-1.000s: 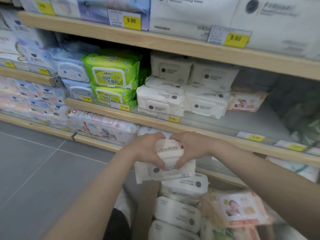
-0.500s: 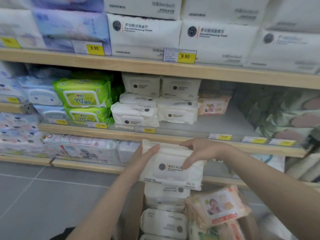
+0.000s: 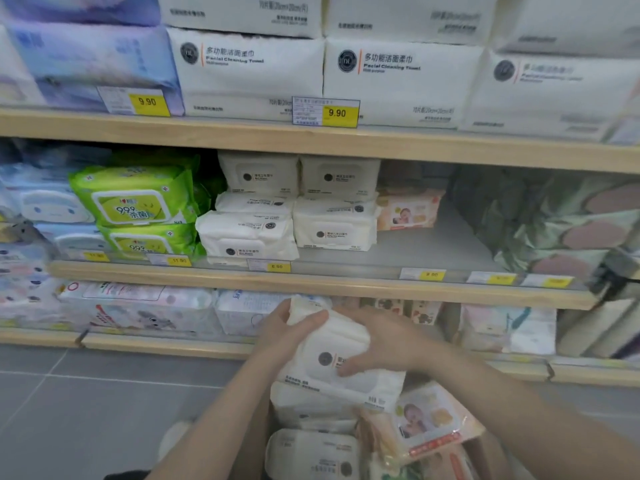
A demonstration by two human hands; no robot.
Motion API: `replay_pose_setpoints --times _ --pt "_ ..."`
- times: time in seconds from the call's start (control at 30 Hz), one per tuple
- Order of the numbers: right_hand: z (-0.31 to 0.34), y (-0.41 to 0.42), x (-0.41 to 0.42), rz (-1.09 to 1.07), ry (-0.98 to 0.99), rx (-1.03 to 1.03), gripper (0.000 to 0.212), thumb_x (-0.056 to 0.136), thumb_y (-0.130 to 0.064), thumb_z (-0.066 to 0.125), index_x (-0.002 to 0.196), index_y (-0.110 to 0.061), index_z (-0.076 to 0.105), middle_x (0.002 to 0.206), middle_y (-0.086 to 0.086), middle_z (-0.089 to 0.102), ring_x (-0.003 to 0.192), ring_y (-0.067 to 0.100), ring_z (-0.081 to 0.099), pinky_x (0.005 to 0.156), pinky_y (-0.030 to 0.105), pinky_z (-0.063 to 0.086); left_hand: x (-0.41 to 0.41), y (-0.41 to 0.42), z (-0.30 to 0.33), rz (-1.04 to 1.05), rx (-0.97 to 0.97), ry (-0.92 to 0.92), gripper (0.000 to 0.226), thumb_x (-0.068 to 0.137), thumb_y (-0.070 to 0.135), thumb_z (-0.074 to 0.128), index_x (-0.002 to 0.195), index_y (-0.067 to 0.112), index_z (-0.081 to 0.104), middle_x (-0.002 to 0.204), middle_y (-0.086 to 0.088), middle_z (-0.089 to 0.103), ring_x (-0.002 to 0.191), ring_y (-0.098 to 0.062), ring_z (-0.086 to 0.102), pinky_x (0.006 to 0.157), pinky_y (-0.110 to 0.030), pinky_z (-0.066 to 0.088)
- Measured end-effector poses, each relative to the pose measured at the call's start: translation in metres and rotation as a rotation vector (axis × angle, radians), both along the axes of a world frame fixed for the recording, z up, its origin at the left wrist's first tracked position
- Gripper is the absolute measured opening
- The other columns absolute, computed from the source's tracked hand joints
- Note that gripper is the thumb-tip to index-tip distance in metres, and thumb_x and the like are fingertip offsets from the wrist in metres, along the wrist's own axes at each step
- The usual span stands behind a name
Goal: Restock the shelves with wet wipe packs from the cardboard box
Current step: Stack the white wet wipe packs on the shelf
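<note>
A white wet wipe pack [image 3: 332, 355] with a grey dot logo is held in the air just above the cardboard box [image 3: 263, 441], below the middle shelf [image 3: 311, 282]. My left hand [image 3: 284, 330] grips its upper left corner, thumb over the top. My right hand [image 3: 377, 341] grips its right side, fingers across the front flap. Below, the box holds more white packs [image 3: 311, 452] and orange baby-picture packs [image 3: 426, 420]. Matching white packs [image 3: 332, 223] are stacked on the middle shelf.
Green wipe packs [image 3: 138, 202] stand left of the white stacks, and an orange baby pack [image 3: 408, 209] sits to the right. Bare shelf surface [image 3: 433, 247] lies right of them. Facial towel packs [image 3: 401, 81] fill the top shelf. Grey tile floor [image 3: 86, 410] spreads at left.
Both hands lifted the white pack up out of the box and tilted it. The view has risen and moved closer to the shelves, so the top shelf now shows more.
</note>
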State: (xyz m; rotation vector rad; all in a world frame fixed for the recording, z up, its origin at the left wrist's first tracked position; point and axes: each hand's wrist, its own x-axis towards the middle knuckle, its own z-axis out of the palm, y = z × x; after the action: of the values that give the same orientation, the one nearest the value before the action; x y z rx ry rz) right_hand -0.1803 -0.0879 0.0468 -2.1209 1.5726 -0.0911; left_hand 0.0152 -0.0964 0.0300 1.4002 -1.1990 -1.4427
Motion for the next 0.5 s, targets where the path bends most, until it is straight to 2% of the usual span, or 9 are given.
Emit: replay_pose_setpoints --times 0.1,0.17,0.23,0.3,0.37,0.4,0.5 --pt "0.008 -0.008 -0.008 -0.034 0.016 -0.132 0.101 0.054 -0.072 0.072 0.141 -0.049 0.027 0.128 -0.017 0.051 0.118 0.011 0.049 0.091 0.029 0.041 -0.004 -0.016 0.007 -0.108 -0.088 -0.095 0.027 0.078 0.037 0.071 0.102 0.031 0.059 0.103 0.009 0.067 0.093 -0.008 0.065 0.074 -0.025 0.051" --pt "0.018 -0.024 -0.014 -0.027 0.091 -0.215 0.101 0.055 -0.072 0.072 0.142 -0.047 0.027 0.117 -0.012 0.053 0.111 0.015 0.052 0.082 0.03 0.042 0.001 -0.039 0.015 -0.157 -0.22 -0.176 0.025 0.087 0.046 0.057 0.108 0.033 0.057 0.115 0.013 0.061 0.109 -0.007 0.057 0.086 -0.023 0.042" --pt "0.029 -0.046 -0.021 -0.021 0.174 -0.281 0.101 0.057 -0.073 0.069 0.143 -0.045 0.026 0.113 -0.007 0.052 0.108 0.019 0.053 0.08 0.031 0.043 0.012 -0.071 0.023 -0.108 -0.371 -0.285 0.035 0.097 0.046 0.039 0.124 0.03 0.053 0.132 0.009 0.051 0.127 -0.01 0.042 0.103 -0.028 0.031" --pt "0.04 -0.07 -0.026 -0.011 0.254 -0.348 0.101 0.058 -0.076 0.067 0.144 -0.044 0.024 0.119 -0.002 0.054 0.109 0.023 0.054 0.083 0.034 0.046 0.027 -0.108 0.028 -0.065 -0.496 -0.588 0.043 0.1 0.039 0.025 0.138 0.028 0.042 0.147 0.005 0.037 0.138 -0.014 0.026 0.114 -0.039 0.018" --pt "0.052 -0.094 -0.03 -0.01 0.316 -0.405 0.1 0.059 -0.076 0.065 0.144 -0.043 0.023 0.122 0.0 0.052 0.11 0.025 0.052 0.081 0.035 0.044 0.039 -0.138 0.025 -0.112 -0.492 -0.922 0.048 0.098 0.033 0.02 0.146 0.032 0.026 0.157 0.004 0.018 0.145 -0.015 0.008 0.117 -0.05 0.001" --pt "0.057 -0.106 -0.029 -0.004 0.342 -0.432 0.101 0.06 -0.076 0.065 0.145 -0.042 0.022 0.121 0.0 0.051 0.109 0.025 0.051 0.079 0.035 0.043 0.043 -0.149 0.022 -0.151 -0.454 -1.028 0.05 0.099 0.032 0.021 0.148 0.035 0.018 0.159 0.005 0.009 0.145 -0.017 0.001 0.115 -0.052 -0.004" --pt "0.061 -0.143 -0.022 0.012 0.399 -0.495 0.1 0.062 -0.076 0.065 0.145 -0.041 0.022 0.121 0.002 0.051 0.107 0.026 0.052 0.074 0.035 0.038 0.048 -0.162 0.005 -0.191 -0.436 -1.144 0.054 0.098 0.03 0.025 0.149 0.036 0.01 0.159 0.003 0.0 0.145 -0.02 -0.007 0.114 -0.057 -0.001"
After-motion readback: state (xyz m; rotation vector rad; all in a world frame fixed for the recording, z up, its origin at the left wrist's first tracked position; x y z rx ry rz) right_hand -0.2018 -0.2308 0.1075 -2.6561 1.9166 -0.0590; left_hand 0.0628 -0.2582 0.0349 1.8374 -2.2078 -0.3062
